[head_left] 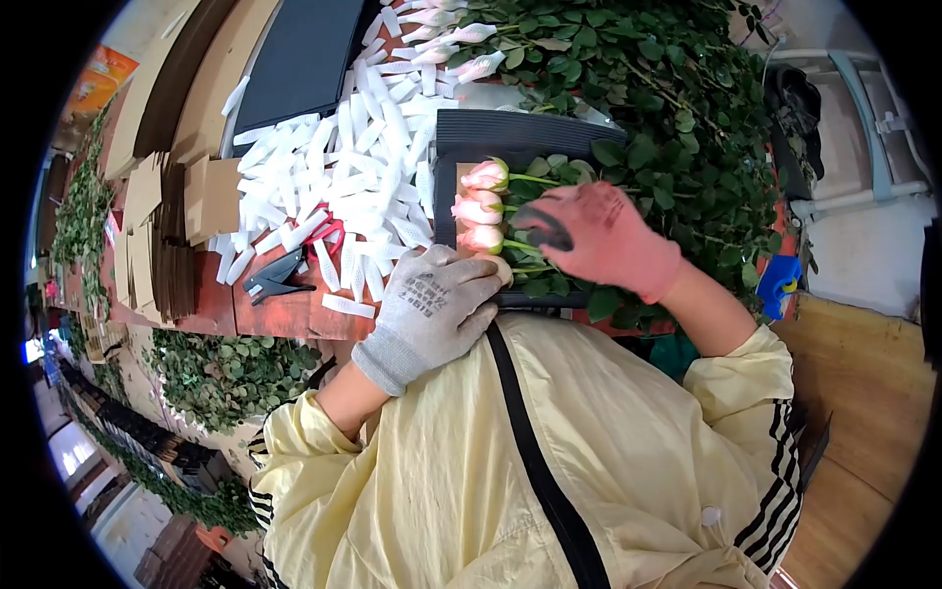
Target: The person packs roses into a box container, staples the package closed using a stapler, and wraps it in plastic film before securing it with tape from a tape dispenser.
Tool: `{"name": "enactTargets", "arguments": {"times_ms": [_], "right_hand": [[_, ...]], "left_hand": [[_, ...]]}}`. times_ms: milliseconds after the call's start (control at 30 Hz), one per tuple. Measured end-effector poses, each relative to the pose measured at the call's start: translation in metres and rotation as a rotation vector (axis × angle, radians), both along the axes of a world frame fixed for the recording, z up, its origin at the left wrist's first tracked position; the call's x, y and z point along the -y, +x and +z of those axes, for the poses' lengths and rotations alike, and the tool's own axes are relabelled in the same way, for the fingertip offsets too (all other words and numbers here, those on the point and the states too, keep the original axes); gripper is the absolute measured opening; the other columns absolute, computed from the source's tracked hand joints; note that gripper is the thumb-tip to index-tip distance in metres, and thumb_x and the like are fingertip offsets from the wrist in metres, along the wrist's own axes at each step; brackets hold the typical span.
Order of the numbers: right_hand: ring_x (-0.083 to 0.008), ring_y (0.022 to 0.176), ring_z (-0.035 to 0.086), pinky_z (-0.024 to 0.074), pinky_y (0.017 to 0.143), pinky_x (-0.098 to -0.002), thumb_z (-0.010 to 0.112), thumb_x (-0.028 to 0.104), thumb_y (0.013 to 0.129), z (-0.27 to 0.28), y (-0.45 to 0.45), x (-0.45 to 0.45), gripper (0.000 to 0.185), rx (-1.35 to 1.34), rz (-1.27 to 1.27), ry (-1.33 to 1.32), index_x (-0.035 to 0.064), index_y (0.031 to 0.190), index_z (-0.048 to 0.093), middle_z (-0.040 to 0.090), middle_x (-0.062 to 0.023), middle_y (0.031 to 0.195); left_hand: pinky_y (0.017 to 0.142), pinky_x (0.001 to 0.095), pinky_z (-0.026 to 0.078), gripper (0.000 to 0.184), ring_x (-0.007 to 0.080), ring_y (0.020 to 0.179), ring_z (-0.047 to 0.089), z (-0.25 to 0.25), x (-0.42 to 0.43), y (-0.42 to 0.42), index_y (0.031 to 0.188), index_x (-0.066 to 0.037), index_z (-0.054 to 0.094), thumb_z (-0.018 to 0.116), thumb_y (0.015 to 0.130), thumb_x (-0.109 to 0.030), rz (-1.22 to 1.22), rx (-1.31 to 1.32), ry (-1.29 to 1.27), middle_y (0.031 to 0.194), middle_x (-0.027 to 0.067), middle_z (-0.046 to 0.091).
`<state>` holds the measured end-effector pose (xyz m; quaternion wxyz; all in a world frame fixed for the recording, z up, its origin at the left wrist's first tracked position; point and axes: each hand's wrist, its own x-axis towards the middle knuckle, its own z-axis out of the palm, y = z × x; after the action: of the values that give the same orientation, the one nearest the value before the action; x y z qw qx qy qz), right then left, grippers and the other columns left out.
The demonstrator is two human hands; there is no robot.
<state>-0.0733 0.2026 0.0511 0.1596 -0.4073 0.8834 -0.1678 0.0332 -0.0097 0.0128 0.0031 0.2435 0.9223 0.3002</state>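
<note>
Pink roses lie in a short column on black corrugated sheet, their heads over a strip of cardboard and their stems pointing right. My left hand, in a grey glove, rests at the lower end of the column, its fingers on a pale rose head that they partly cover. My right hand, in a pink glove with dark fingertips, is over the stems just right of the heads, its fingers curled. Whether it grips a stem is hidden.
White foam sleeves are heaped left of the roses, beside a black stapler. Cardboard pieces are stacked at far left. Leafy stems cover the right side. Sleeved roses lie at the top; a blue tape dispenser sits right.
</note>
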Motion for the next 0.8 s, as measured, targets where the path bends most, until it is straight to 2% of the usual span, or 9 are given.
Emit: {"name": "enactTargets", "arguments": {"times_ms": [67, 100, 133, 200, 333, 433, 600, 667, 800], "right_hand": [[-0.0245, 0.084, 0.060, 0.0470, 0.071, -0.0340, 0.065, 0.027, 0.073, -0.020, 0.011, 0.001, 0.035, -0.225, 0.091, 0.092, 0.0108, 0.103, 0.059, 0.062, -0.0058, 0.097], [-0.0238, 0.083, 0.060, 0.0467, 0.070, -0.0339, 0.067, 0.031, 0.073, -0.019, 0.013, 0.010, 0.044, -0.144, 0.117, 0.313, 0.0107, 0.110, 0.056, 0.061, -0.0053, 0.098], [-0.0238, 0.083, 0.060, 0.0467, 0.070, -0.0339, 0.067, 0.031, 0.073, -0.026, 0.015, 0.008, 0.044, -0.148, 0.127, 0.309, 0.0107, 0.110, 0.056, 0.061, -0.0053, 0.098], [-0.0217, 0.085, 0.060, 0.0455, 0.071, -0.0346, 0.066, 0.033, 0.075, -0.046, 0.019, 0.001, 0.043, -0.525, 0.121, -0.013, 0.0111, 0.111, 0.055, 0.060, -0.0041, 0.095], [-0.0199, 0.092, 0.058, 0.0438, 0.076, -0.0335, 0.064, 0.032, 0.077, -0.053, 0.013, 0.004, 0.042, -0.254, 0.068, 0.126, 0.0119, 0.113, 0.054, 0.058, -0.0028, 0.102], [-0.0229, 0.091, 0.058, 0.0451, 0.076, -0.0353, 0.064, 0.030, 0.077, -0.063, 0.012, -0.003, 0.041, -0.402, 0.104, -0.018, 0.0114, 0.113, 0.055, 0.057, -0.0056, 0.104], [-0.0259, 0.090, 0.059, 0.0466, 0.075, -0.0383, 0.063, 0.027, 0.076, -0.050, 0.013, 0.001, 0.040, -0.271, 0.157, 0.053, 0.0096, 0.112, 0.056, 0.056, -0.0096, 0.107], [-0.0225, 0.092, 0.058, 0.0455, 0.076, -0.0359, 0.061, 0.030, 0.076, -0.044, 0.014, 0.004, 0.040, -0.252, 0.158, 0.101, 0.0117, 0.111, 0.055, 0.055, -0.0076, 0.105], [-0.0268, 0.090, 0.059, 0.0471, 0.075, -0.0379, 0.063, 0.026, 0.076, -0.037, 0.017, 0.002, 0.038, -0.306, 0.168, 0.107, 0.0112, 0.111, 0.058, 0.056, -0.0096, 0.112]], "left_hand": [[0.081, 0.0371, 0.039, 0.029, 0.0196, 0.094, 0.054, 0.000, -0.001, 0.000, 0.105, -0.016, 0.064, 0.061, 0.078, -0.026, -0.003, 0.001, 0.006, 0.106, -0.0024, 0.061], [0.080, 0.0369, 0.040, 0.029, 0.0196, 0.092, 0.054, 0.001, -0.001, 0.000, 0.105, -0.016, 0.064, 0.061, 0.078, -0.026, 0.001, 0.012, 0.008, 0.106, -0.0022, 0.061], [0.078, 0.0367, 0.041, 0.030, 0.0195, 0.091, 0.054, 0.003, -0.001, 0.001, 0.105, -0.016, 0.064, 0.061, 0.077, -0.025, 0.009, 0.024, 0.007, 0.105, -0.0020, 0.061], [0.077, 0.0362, 0.042, 0.030, 0.0195, 0.089, 0.055, 0.000, -0.002, 0.003, 0.105, -0.016, 0.064, 0.062, 0.077, -0.025, 0.027, -0.021, 0.005, 0.105, -0.0019, 0.062], [0.074, 0.0354, 0.044, 0.029, 0.0193, 0.086, 0.055, -0.002, -0.002, 0.006, 0.105, -0.017, 0.064, 0.062, 0.077, -0.024, 0.034, -0.060, 0.017, 0.105, -0.0020, 0.062], [0.074, 0.0360, 0.044, 0.030, 0.0195, 0.086, 0.055, -0.004, -0.002, 0.007, 0.105, -0.017, 0.064, 0.063, 0.076, -0.025, 0.047, -0.079, 0.027, 0.104, -0.0017, 0.063], [0.072, 0.0353, 0.043, 0.029, 0.0188, 0.086, 0.055, 0.002, -0.001, 0.003, 0.101, -0.015, 0.064, 0.064, 0.075, -0.028, 0.052, -0.100, 0.048, 0.100, -0.0013, 0.063], [0.072, 0.0351, 0.043, 0.027, 0.0185, 0.086, 0.055, 0.010, -0.005, -0.004, 0.098, -0.015, 0.065, 0.064, 0.075, -0.029, 0.044, -0.101, 0.049, 0.098, -0.0013, 0.063], [0.070, 0.0354, 0.043, 0.018, 0.0172, 0.085, 0.054, 0.004, -0.019, -0.017, 0.087, -0.015, 0.066, 0.063, 0.075, -0.027, 0.222, -0.179, -0.006, 0.091, -0.0027, 0.062]]}}
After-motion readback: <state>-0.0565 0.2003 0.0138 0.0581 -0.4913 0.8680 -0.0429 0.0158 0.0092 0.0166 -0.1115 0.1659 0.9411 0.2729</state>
